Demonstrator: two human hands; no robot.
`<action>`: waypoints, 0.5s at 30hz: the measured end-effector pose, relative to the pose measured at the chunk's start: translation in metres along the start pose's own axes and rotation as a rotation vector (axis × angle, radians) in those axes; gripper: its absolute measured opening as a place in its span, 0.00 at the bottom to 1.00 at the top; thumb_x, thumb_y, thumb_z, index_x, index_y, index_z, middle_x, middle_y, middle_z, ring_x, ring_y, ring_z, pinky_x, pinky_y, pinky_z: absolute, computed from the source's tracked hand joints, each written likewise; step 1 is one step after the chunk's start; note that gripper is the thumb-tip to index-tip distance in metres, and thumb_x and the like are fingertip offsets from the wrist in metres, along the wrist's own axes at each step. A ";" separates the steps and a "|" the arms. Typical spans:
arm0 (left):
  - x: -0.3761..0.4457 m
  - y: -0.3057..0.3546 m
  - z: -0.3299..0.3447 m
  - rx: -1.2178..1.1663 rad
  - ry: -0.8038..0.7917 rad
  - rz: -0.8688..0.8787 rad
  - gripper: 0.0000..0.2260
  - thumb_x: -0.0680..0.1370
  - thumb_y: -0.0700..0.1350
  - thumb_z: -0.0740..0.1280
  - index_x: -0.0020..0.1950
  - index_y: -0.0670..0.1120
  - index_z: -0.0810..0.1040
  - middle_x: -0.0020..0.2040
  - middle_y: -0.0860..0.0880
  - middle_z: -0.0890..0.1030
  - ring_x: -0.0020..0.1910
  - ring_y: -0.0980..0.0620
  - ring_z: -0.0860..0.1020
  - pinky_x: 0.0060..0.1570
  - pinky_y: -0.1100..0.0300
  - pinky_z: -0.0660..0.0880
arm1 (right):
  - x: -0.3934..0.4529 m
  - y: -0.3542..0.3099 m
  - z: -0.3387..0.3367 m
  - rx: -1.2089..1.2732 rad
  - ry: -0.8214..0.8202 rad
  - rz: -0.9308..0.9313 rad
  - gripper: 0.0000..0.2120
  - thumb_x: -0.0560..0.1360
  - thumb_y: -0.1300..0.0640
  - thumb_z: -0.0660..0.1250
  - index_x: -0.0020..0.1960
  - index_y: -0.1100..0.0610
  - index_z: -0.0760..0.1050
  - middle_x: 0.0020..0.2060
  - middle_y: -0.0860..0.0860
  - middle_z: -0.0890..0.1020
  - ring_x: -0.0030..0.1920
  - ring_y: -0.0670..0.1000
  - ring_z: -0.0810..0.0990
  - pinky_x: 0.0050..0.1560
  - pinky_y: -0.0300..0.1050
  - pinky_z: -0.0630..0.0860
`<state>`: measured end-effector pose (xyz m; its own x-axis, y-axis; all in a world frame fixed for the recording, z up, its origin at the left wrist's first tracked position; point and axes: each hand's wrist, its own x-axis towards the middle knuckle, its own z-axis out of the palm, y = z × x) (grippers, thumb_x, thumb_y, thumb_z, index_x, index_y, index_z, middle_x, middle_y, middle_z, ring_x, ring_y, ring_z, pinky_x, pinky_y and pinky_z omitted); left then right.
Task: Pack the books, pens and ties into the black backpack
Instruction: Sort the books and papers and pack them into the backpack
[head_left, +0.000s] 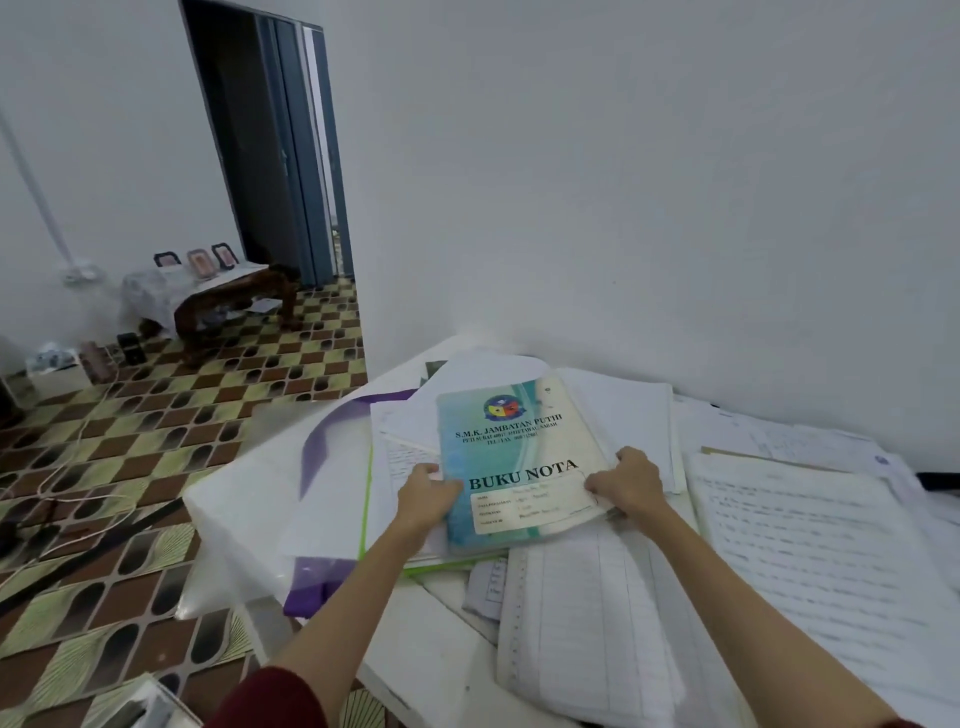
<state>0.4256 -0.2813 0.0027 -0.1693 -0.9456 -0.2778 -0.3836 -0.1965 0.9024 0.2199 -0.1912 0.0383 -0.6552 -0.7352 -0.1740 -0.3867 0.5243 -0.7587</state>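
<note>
Hands on the book, both of them, seen from the head camera. The left hand (427, 491) grips the left edge of a teal and cream softcover notebook printed "BUKU NOTA" (519, 457), thumb on the cover and fingers curled under the side. The right hand (626, 483) pinches the right edge of the same notebook, thumb on top near the white label, fingers wrapped round the side. The notebook sits tilted, its top leaning toward the wall, on a heap of loose white sheets and lined paper (597, 623) that covers the white table (415, 649). Under its left side shows an open page with handwriting (400, 457) and a green-edged folder (368, 519) beneath that. Just left of the heap lies a clear plastic sleeve with purple trim (322, 441), hanging over the table edge. To the right, a large handwritten lined sheet (810, 545) lies flat, near the notebook but not touching it. A dark red sleeve (270, 701) shows at the bottom on the left arm. Across the room on the patterned brown and green tiled floor (156, 441) stands a low dark wooden table (234, 301) with small framed pictures (197, 260) on it, beside a dark open doorway (270, 145). A backpack cannot be made out anywhere from this angle.
</note>
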 end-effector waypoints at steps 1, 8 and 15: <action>0.006 0.002 0.000 -0.090 -0.001 -0.054 0.19 0.76 0.41 0.67 0.65 0.38 0.68 0.57 0.41 0.77 0.53 0.45 0.77 0.46 0.56 0.74 | 0.002 -0.001 -0.001 -0.105 -0.007 -0.015 0.09 0.71 0.62 0.68 0.46 0.63 0.69 0.40 0.53 0.72 0.46 0.57 0.75 0.42 0.44 0.71; 0.016 0.029 0.013 -0.434 -0.223 -0.179 0.14 0.76 0.35 0.66 0.60 0.41 0.67 0.50 0.41 0.79 0.40 0.46 0.79 0.34 0.53 0.77 | 0.020 0.010 0.003 -0.209 -0.002 -0.060 0.17 0.76 0.54 0.64 0.34 0.57 0.61 0.32 0.50 0.68 0.34 0.48 0.68 0.31 0.40 0.63; 0.022 0.055 -0.004 -0.486 -0.360 0.059 0.17 0.77 0.34 0.64 0.61 0.50 0.68 0.51 0.43 0.81 0.44 0.41 0.81 0.38 0.47 0.80 | 0.031 -0.006 -0.023 0.171 -0.145 0.028 0.23 0.76 0.40 0.62 0.52 0.61 0.71 0.50 0.61 0.79 0.47 0.57 0.80 0.45 0.50 0.79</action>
<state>0.4045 -0.3143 0.0473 -0.5067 -0.8280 -0.2399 0.0804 -0.3225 0.9432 0.1872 -0.2068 0.0521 -0.5589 -0.7820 -0.2759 -0.2455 0.4738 -0.8457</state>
